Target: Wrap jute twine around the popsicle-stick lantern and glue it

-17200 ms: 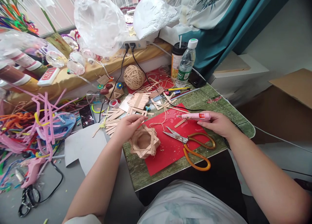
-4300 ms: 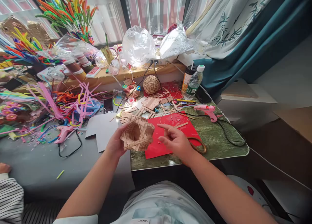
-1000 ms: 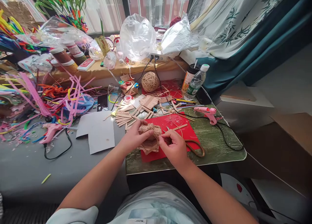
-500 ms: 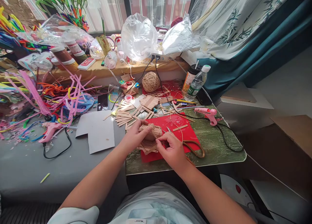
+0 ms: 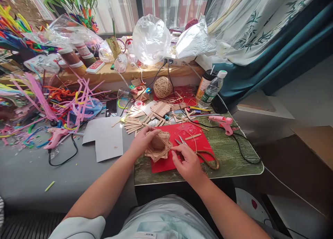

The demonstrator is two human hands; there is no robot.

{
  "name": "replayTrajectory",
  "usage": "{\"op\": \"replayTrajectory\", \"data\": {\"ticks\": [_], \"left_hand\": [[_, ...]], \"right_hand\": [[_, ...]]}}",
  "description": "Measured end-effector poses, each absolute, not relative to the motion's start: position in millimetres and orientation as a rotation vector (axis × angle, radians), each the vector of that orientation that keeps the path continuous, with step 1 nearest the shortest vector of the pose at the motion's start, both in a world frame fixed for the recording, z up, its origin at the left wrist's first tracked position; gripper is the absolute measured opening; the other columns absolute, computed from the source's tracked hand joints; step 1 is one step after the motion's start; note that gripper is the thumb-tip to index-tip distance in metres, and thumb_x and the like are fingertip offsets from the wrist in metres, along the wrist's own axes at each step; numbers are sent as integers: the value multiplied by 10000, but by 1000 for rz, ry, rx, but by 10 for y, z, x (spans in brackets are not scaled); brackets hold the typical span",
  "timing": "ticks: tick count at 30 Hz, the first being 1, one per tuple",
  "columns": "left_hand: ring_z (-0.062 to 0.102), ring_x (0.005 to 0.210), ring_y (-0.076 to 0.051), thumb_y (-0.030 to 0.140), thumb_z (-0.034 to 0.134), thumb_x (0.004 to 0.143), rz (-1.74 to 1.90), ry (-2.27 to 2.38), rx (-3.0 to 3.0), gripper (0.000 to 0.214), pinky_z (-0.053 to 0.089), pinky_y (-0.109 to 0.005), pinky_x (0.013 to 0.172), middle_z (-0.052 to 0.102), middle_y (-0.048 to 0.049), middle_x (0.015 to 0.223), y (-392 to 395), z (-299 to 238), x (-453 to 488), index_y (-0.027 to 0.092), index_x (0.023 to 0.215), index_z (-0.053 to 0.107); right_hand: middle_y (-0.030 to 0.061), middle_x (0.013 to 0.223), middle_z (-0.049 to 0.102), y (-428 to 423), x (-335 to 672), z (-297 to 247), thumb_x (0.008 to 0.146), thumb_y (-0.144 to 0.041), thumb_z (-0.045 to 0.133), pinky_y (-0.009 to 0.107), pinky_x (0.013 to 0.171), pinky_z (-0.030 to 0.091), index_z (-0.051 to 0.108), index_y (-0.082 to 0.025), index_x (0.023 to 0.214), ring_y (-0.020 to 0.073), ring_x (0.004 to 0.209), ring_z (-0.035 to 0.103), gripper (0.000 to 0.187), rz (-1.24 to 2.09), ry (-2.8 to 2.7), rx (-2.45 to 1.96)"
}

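Observation:
A star-shaped basket of wooden craft sticks (image 5: 159, 146) lies flat, opening upward, on the left edge of a red sheet (image 5: 191, 132). My left hand (image 5: 141, 142) curls round its left side and grips it. My right hand (image 5: 186, 160) rests on the red sheet with thumb and forefinger pinched together at the basket's right point; what they pinch is too small to make out. Orange-handled scissors (image 5: 205, 157) lie partly under my right hand, blades pointing towards the basket. A thin strand of twine (image 5: 195, 142) trails across the sheet by my right hand.
A pink glue gun (image 5: 221, 120) with a black cord lies right of the sheet. Loose craft sticks (image 5: 135, 124), a twine ball (image 5: 162, 87), a water bottle (image 5: 212, 89) and a cup stand behind. Pipe cleaners (image 5: 52, 100) and a second glue gun (image 5: 56, 137) lie at left.
The basket was held tipped up between both hands; now it lies flat with its opening up. My right hand has dropped onto the red sheet beside it.

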State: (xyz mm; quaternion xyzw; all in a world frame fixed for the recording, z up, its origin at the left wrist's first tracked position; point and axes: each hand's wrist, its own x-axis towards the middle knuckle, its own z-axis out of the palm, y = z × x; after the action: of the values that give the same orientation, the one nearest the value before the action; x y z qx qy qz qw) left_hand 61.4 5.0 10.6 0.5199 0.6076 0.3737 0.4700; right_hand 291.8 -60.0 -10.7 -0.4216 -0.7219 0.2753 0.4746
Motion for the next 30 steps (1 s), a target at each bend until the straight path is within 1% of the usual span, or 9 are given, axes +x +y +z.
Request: {"op": "replayTrajectory", "data": {"ticks": [5, 11, 14, 18, 22, 27, 30], "left_hand": [[661, 944, -270, 664, 755, 808, 962, 1455, 1197, 483, 510, -373, 877, 727, -33, 949, 68, 70, 617, 228, 1009, 704], [689, 942, -271, 666, 781, 790, 973, 1373, 1072, 509, 530, -364, 847, 744, -44, 971, 82, 44, 625, 219, 1017, 697], [708, 949, -270, 672, 782, 794, 972, 1327, 994, 520, 537, -358, 838, 756, -44, 1001, 101, 42, 613, 226, 1044, 695], [726, 911, -267, 674, 800, 781, 955, 1266, 912, 532, 551, -373, 828, 770, -55, 1012, 119, 26, 607, 216, 1033, 701], [735, 885, -262, 655, 793, 807, 947, 1223, 866, 518, 563, -387, 829, 774, -63, 1002, 123, -22, 601, 204, 1042, 695], [748, 949, -286, 641, 812, 799, 952, 1207, 823, 544, 571, -387, 836, 784, -85, 1061, 130, -69, 582, 196, 1090, 694], [752, 949, -293, 639, 819, 792, 953, 1189, 807, 533, 569, -391, 835, 787, -81, 1039, 132, -60, 577, 195, 1060, 695]], "right_hand": [[29, 850, 671, -610, 2910, -113, 1008, -185, 606, 367, 726, 549, 678, -257, 1001, 209, 778, 649, 102, 679, -1772, -1044], [14, 821, 642, -596, 2923, -177, 1000, -184, 606, 357, 708, 522, 652, -260, 939, 205, 769, 631, 108, 718, -1785, -1064], [15, 830, 652, -605, 2926, -167, 1009, -197, 605, 359, 709, 525, 657, -261, 961, 203, 765, 634, 96, 735, -1783, -1064], [17, 845, 659, -606, 2935, -134, 1020, -218, 617, 355, 710, 534, 674, -262, 1000, 203, 770, 646, 74, 790, -1753, -1056], [20, 860, 664, -598, 2959, -93, 1027, -221, 622, 356, 725, 533, 683, -263, 1020, 200, 774, 640, 74, 799, -1733, -1046], [26, 876, 681, -606, 2961, -78, 1027, -241, 618, 363, 730, 537, 692, -269, 1024, 204, 772, 640, 79, 835, -1710, -1084], [27, 866, 679, -605, 2937, -109, 1022, -266, 621, 368, 731, 541, 696, -270, 1007, 210, 770, 641, 76, 856, -1690, -1109]]}}
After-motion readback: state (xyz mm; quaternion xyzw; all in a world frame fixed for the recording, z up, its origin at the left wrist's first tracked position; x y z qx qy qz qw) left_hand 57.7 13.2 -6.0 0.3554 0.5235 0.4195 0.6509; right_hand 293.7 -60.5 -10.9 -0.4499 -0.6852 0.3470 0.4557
